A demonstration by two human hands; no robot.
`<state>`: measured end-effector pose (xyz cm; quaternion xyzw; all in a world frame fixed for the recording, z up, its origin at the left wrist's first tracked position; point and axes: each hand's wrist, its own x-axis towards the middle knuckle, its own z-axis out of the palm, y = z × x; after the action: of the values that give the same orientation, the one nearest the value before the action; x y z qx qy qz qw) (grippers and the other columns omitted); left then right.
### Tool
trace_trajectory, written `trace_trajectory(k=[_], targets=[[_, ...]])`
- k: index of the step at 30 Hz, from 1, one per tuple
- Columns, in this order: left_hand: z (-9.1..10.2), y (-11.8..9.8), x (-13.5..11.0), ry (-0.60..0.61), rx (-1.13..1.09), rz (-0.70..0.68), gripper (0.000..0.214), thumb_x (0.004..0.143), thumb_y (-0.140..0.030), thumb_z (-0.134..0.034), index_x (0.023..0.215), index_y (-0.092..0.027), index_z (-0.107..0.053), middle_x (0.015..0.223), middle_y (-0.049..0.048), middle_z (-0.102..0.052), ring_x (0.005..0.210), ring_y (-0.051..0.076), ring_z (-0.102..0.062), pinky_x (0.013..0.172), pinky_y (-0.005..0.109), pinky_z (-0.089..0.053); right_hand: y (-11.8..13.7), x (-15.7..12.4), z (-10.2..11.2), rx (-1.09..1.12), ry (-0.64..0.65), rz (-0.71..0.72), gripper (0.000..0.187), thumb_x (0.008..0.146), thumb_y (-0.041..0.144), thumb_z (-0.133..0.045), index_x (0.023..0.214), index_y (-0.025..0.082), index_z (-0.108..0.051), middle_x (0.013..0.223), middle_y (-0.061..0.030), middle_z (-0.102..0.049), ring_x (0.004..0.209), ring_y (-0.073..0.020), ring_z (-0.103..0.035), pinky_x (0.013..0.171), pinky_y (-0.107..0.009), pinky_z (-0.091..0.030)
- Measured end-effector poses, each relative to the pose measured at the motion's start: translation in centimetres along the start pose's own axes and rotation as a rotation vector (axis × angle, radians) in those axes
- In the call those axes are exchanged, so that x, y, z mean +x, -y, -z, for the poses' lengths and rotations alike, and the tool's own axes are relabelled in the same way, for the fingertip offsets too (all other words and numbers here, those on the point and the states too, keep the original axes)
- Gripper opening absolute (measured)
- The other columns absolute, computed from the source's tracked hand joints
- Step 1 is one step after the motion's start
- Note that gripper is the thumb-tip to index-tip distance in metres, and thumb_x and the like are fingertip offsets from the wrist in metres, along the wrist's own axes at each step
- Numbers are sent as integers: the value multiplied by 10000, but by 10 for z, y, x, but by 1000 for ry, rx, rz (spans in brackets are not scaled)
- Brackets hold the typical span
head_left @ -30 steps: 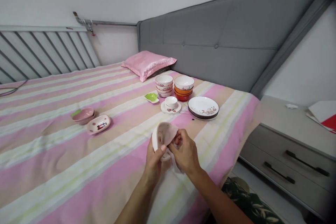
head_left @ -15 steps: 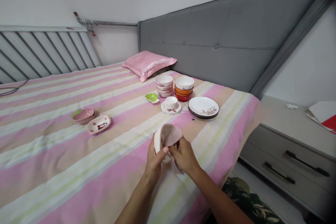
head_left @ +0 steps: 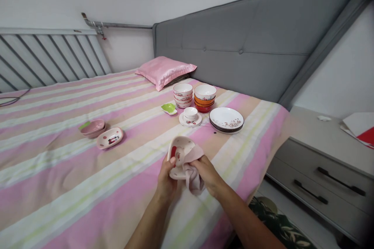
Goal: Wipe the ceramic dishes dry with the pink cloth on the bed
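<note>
A pale dish (head_left: 179, 148) with a red and pink picture inside is tilted up above the bed, its inner face towards me. My left hand (head_left: 167, 177) grips its left edge, thumb over the rim. A light pink cloth (head_left: 193, 177) is bunched in my right hand (head_left: 207, 173) and lies against the dish's right inner side. Most of the right fingers are hidden by the cloth. To the left, a similar dish (head_left: 110, 139) with a printed figure rests on the sheet beside stacked pink dishes (head_left: 95, 126).
Beyond my hands stand white bowls (head_left: 183, 95), orange and red bowls (head_left: 204, 103), small white bowls on saucers (head_left: 190, 118), a green leaf-shaped dish (head_left: 169, 108) and stacked dark-rimmed plates (head_left: 226, 120). A pink pillow (head_left: 166, 71) lies by the headboard (head_left: 228, 42); a nightstand (head_left: 321, 151) is at right.
The dish has turned to show more of its inside. My right hand has shifted slightly to the right, and more of the cloth now hangs below it.
</note>
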<state>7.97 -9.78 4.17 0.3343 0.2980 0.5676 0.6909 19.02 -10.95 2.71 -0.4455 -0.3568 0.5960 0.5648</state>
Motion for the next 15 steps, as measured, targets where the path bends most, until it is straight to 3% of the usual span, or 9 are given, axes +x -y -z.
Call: trace_trajectory(k=[4, 7, 11, 15], targets=[[4, 5, 0, 39, 35, 2, 216, 664, -362, -624, 775, -178, -646, 658, 20, -653, 610, 172, -602, 565, 264, -444, -2, 0, 0, -17, -4, -8, 358, 697, 246, -643, 1052, 206, -627, 1028, -51, -676, 966, -206, -628, 815, -308, -504], [6, 6, 0, 63, 62, 5, 245, 668, -373, -614, 800, -170, -649, 649, 24, -638, 618, 177, -594, 555, 261, -431, -4, 1, -1, -67, 13, 94, 350, 747, 296, -617, 1086, 211, -610, 1025, -50, -675, 990, -205, -618, 855, -328, -485], [7, 5, 1, 54, 77, 12, 217, 651, -367, -630, 713, -159, -627, 571, -1, -574, 506, 122, -508, 491, 229, -380, -6, 5, 2, -307, -28, 312, 293, 816, 322, -528, 1056, 185, -626, 1090, -82, -649, 1057, -235, -573, 911, -383, -439], [6, 5, 0, 46, 95, 51, 224, 630, -373, -624, 649, -152, -593, 543, -2, -545, 484, 114, -473, 473, 225, -351, -5, 5, 8, -574, -154, 387, 285, 839, 313, -476, 1047, 169, -608, 1050, -109, -656, 1025, -259, -579, 889, -401, -430]])
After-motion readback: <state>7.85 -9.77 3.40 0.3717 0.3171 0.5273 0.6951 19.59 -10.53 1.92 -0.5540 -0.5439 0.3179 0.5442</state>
